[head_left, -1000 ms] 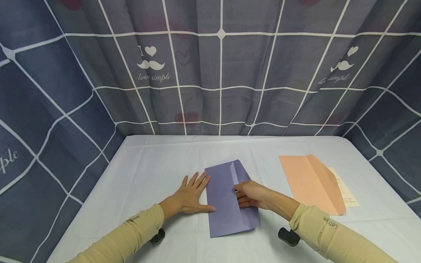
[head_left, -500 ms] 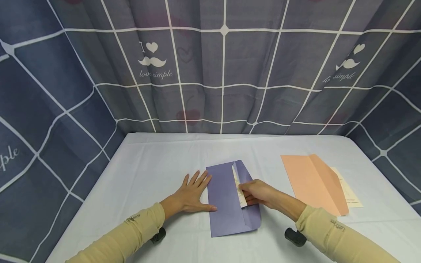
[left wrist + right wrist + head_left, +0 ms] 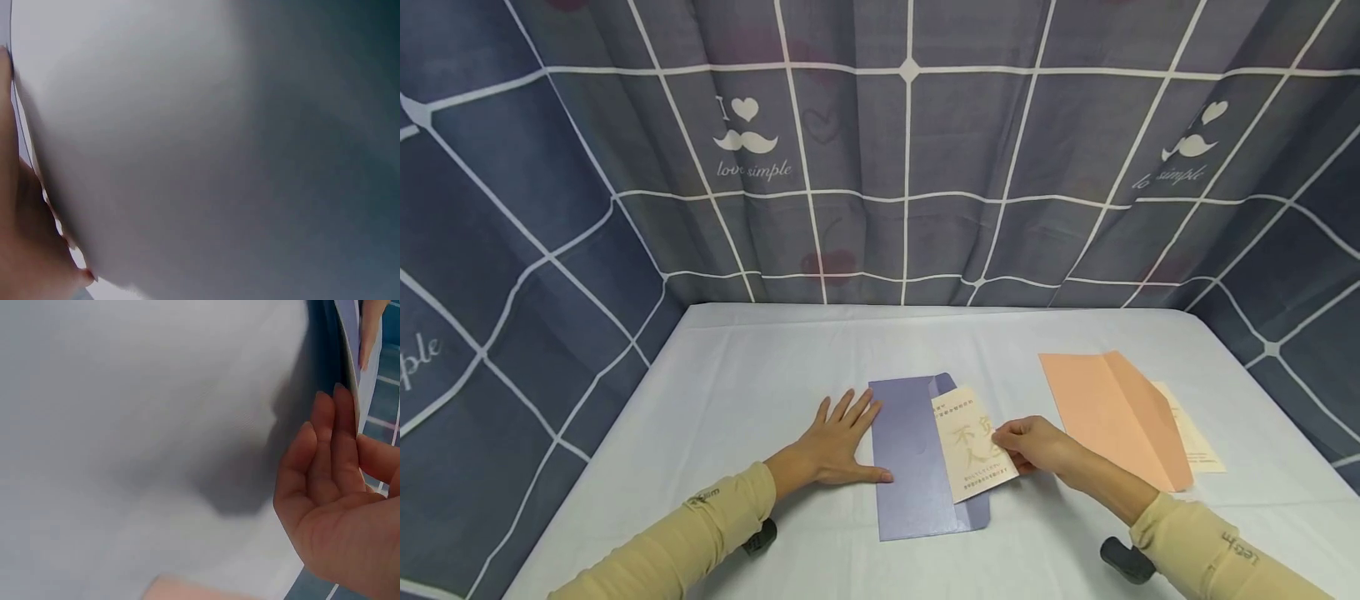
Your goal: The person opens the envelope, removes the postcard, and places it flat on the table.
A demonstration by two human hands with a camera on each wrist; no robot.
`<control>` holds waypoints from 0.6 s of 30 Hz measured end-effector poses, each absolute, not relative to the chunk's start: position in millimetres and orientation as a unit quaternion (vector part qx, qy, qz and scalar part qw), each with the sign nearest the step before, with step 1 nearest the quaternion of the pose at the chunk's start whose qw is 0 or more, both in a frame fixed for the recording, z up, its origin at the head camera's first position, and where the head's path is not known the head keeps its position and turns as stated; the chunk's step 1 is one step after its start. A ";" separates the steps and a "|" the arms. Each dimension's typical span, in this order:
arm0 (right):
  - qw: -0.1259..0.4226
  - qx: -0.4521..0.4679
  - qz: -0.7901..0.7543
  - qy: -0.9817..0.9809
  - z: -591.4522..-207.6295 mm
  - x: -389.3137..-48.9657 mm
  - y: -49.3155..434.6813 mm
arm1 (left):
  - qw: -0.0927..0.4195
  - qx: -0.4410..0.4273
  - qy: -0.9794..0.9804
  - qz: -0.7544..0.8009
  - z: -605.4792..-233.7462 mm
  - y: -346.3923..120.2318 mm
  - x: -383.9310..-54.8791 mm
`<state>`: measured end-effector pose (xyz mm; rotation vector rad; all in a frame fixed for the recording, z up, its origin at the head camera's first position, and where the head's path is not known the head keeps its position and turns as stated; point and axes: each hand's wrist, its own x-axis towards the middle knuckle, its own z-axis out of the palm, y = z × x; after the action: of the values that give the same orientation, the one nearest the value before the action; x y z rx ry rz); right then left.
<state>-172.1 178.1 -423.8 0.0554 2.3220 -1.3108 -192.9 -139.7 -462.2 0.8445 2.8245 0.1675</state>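
Note:
A purple envelope (image 3: 910,467) lies on the white table, its flap side facing right. My left hand (image 3: 838,446) rests spread flat at its left edge, the thumb and fingertips on the paper. My right hand (image 3: 1037,446) pinches the right edge of a cream card (image 3: 970,450) with printed characters, between thumb and fingers. Most of the card is out of the envelope and covers much of the flap; its left edge lies at the envelope's opening. In the right wrist view, the right hand (image 3: 337,481) has its thumb on one side of the card and its fingers behind.
An orange envelope (image 3: 1105,408) lies at the right of the table (image 3: 760,358), its flap unfolded. Another cream card (image 3: 1191,437) shows partly from under it. A checked curtain (image 3: 850,167) stands behind the table and along both sides.
My right hand has moved right, drawing the cream card from inside the purple envelope until most of it shows. The left hand has stayed in place on the envelope's edge.

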 end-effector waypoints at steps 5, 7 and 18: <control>0.206 0.022 -0.462 0.862 -426.6 -168.0 205.4 | 0.096 0.286 0.952 0.054 -460.9 -138.5 -193.0; 0.197 0.021 -0.462 0.864 -428.1 -166.5 215.0 | 0.094 0.287 0.952 0.054 -460.7 -138.6 -192.7; 0.191 0.050 -0.463 0.864 -435.0 -153.7 246.5 | 0.096 0.286 0.952 0.059 -458.9 -137.9 -191.3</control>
<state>-153.7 246.5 -435.0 0.1415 2.4274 -1.3006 -191.3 -137.9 -458.9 0.8473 2.8188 0.1756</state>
